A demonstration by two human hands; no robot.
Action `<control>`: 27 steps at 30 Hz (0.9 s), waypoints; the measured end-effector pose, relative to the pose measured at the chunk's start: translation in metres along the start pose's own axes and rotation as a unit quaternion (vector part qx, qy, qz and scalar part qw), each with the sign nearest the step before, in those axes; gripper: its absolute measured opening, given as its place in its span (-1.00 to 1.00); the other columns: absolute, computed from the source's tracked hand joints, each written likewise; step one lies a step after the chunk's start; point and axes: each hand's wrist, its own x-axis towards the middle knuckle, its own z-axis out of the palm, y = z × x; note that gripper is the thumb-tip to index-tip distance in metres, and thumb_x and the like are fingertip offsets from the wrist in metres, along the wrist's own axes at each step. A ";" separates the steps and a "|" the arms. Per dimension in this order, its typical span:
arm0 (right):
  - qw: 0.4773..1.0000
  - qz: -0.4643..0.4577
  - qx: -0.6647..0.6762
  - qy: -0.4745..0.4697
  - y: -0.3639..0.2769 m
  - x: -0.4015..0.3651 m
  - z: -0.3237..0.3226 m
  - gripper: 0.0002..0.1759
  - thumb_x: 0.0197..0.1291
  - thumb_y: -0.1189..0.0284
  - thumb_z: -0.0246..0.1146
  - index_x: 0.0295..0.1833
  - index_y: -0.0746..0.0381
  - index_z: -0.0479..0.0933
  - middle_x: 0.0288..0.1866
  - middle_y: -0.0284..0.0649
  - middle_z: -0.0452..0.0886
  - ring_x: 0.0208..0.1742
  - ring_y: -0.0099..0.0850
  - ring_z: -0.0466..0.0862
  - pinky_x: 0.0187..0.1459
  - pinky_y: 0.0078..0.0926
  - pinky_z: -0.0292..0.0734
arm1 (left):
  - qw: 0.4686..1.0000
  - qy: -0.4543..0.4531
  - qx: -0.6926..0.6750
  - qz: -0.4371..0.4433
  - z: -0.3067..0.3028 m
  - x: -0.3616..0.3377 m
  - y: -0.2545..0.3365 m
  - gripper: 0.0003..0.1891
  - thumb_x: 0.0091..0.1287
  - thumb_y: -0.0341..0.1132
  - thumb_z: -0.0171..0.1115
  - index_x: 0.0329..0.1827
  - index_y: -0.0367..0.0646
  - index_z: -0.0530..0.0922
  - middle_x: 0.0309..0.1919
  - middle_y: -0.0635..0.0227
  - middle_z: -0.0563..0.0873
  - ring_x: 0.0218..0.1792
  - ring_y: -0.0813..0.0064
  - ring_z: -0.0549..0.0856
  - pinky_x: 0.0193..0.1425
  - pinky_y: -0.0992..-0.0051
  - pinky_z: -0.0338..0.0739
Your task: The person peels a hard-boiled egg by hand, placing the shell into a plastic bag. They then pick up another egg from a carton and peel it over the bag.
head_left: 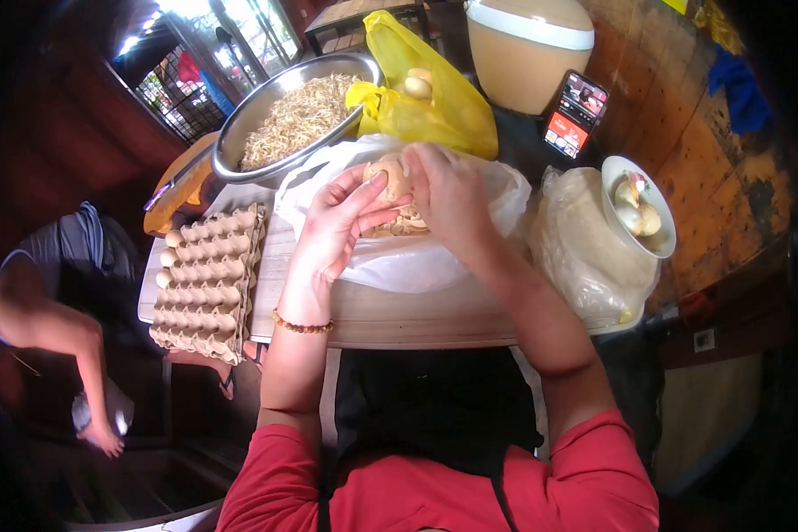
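A brown egg [388, 176] with a rough, cracked-looking surface rests in my left hand [346, 208], thumb on its near side and fingers around it. My right hand [443, 191] is at the egg's right side, its fingers bent in a pinch; what lies between the fingertips is hidden. Below both hands spreads an open white plastic bag [417, 266] with brown shell pieces [401, 222] in it. Just behind them stands a yellow plastic bag [457, 115] with eggs [418, 84] showing at its opening.
An egg tray [206, 284] lies left, a few eggs [166, 257] along its edge. A metal basin [226, 160] holds shredded, straw-like stuff. Right are a clear plastic bag [585, 248], a white bowl [661, 182] with eggs, a phone [576, 115] and a tan container [532, 71]. Another person's arm [89, 363] reaches down left.
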 end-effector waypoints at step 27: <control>0.993 0.046 0.106 -0.002 0.002 0.004 0.003 -0.78 0.33 0.42 0.17 -0.12 0.37 0.58 -0.36 -0.09 0.60 -0.32 -0.26 0.62 -0.23 -0.44 0.49 | 0.983 0.068 0.132 0.107 0.010 0.001 -0.012 -0.54 0.25 -0.52 0.31 0.19 -0.31 0.38 0.01 0.23 0.63 -0.25 0.42 0.76 -0.32 0.66 0.60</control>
